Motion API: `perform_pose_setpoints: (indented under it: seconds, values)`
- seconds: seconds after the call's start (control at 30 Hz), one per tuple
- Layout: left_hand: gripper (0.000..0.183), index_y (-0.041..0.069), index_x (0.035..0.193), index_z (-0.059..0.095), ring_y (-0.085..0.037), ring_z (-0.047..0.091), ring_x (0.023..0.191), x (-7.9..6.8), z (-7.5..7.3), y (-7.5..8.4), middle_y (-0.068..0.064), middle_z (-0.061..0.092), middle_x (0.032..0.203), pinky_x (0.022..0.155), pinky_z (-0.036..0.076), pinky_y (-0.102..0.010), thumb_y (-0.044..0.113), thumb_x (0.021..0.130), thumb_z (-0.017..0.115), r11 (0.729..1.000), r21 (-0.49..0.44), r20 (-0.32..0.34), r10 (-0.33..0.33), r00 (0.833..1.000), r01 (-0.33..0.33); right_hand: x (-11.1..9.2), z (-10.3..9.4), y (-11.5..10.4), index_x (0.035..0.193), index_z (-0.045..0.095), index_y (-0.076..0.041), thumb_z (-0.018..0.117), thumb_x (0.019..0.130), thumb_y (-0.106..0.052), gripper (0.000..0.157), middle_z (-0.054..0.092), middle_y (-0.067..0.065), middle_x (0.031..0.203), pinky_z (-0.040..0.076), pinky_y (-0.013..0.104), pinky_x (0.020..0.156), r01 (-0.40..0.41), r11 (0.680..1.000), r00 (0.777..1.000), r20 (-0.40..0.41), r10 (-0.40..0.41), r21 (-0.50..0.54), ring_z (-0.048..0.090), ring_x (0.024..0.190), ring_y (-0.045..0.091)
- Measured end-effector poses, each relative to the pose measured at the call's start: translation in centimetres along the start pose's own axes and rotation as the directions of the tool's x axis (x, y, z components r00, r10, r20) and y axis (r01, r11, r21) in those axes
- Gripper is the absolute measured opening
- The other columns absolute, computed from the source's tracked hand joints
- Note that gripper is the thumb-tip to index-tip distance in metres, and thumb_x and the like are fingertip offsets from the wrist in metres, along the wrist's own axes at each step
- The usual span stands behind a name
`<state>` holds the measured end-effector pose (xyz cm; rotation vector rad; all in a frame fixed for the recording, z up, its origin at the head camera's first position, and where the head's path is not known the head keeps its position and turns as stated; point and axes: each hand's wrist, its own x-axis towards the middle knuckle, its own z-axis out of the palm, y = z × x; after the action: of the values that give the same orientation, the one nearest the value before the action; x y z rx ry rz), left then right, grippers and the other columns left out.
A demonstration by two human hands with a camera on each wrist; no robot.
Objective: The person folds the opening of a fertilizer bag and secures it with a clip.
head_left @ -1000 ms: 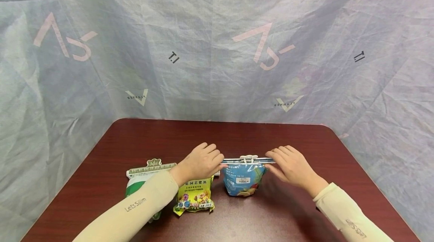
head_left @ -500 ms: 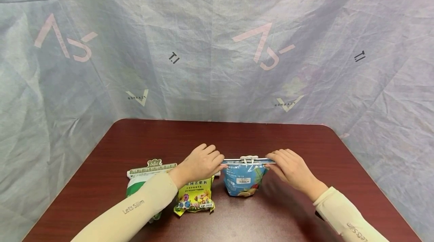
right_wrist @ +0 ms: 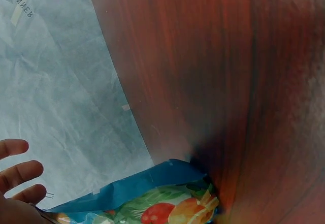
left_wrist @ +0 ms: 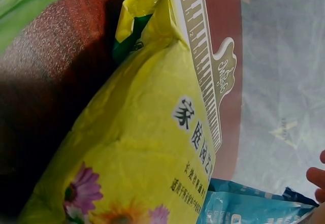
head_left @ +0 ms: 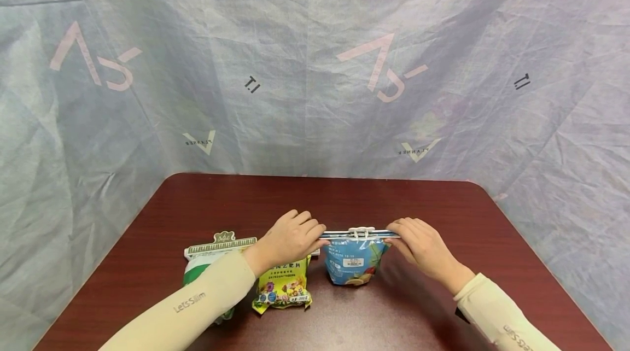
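Observation:
A blue plastic bag (head_left: 349, 266) with fruit printed on it stands on the table, its top edge drawn out flat. Across that edge sits a white clip (head_left: 361, 232). My left hand (head_left: 290, 236) pinches the left end of the bag's top, thumb below and fingers above. At the right end, my right hand (head_left: 424, 247) grips it the same way. Left of the blue bag lies a yellow fertilizer bag (head_left: 281, 285), its top in a piano-key ruler clip (left_wrist: 200, 56); my left arm partly covers it in the head view.
A green and white bag (head_left: 197, 271) with another piano-key ruler clip (head_left: 221, 244) lies at the left, partly under my left sleeve. The dark red table (head_left: 315, 198) runs back to a hanging grey cloth (head_left: 305, 66).
My right hand and forearm have sunk very slightly. The left forearm has shifted a little left. Both hands keep their hold, and the bags stay where they were.

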<state>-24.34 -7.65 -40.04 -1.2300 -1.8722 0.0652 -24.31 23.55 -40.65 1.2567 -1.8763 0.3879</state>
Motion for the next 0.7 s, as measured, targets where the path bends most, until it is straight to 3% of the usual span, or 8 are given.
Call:
perform_pose_setpoints:
  seconds: [0.27,0.47,0.6,0.7]
  values:
    - [0.023,0.013,0.096,0.062,-0.012,0.057,0.076,0.0,-0.3,0.4,0.005,0.063,0.086,0.059,0.041,-0.025,0.034,0.091,0.055,0.996,-0.068,0.021,-0.056,0.998,0.058,-0.1,0.0,-0.4,0.096,0.061,-0.003,0.049,0.095,-0.029,0.029,0.060,0.000,0.091,0.045,0.029,0.068,-0.078,0.995,0.997,0.007,0.078,0.053,0.056,0.076,0.013]
    - [0.024,0.011,0.099,0.062,-0.010,0.058,0.078,0.0,-0.7,0.9,0.004,0.062,0.090,0.060,0.044,-0.024,0.032,0.089,0.060,0.973,-0.172,0.056,-0.143,0.988,0.151,-0.5,0.0,-0.7,0.099,0.059,-0.004,0.050,0.095,-0.031,0.028,0.058,-0.005,0.092,0.042,0.020,0.064,-0.196,0.970,0.980,0.068,0.188,0.141,0.051,0.075,0.003]
    - [0.024,0.010,0.102,0.061,-0.009,0.058,0.079,0.1,-1.1,1.2,0.003,0.062,0.092,0.064,0.047,-0.025,0.030,0.088,0.061,0.920,-0.287,0.139,-0.234,0.962,0.265,-0.8,0.0,-1.0,0.102,0.057,-0.004,0.061,0.089,-0.018,0.019,0.057,-0.008,0.092,0.043,0.016,0.063,-0.287,0.933,0.957,0.117,0.267,0.218,0.053,0.074,0.000]
    - [0.024,0.011,0.105,0.059,-0.006,0.058,0.080,0.0,-1.4,1.5,0.004,0.061,0.095,0.066,0.048,-0.023,0.029,0.089,0.060,0.848,-0.377,0.225,-0.306,0.925,0.372,-0.9,-0.1,-1.3,0.106,0.055,-0.006,0.066,0.082,-0.003,0.026,0.058,-0.007,0.093,0.046,0.015,0.066,-0.344,0.892,0.938,0.150,0.313,0.293,0.058,0.076,0.002]
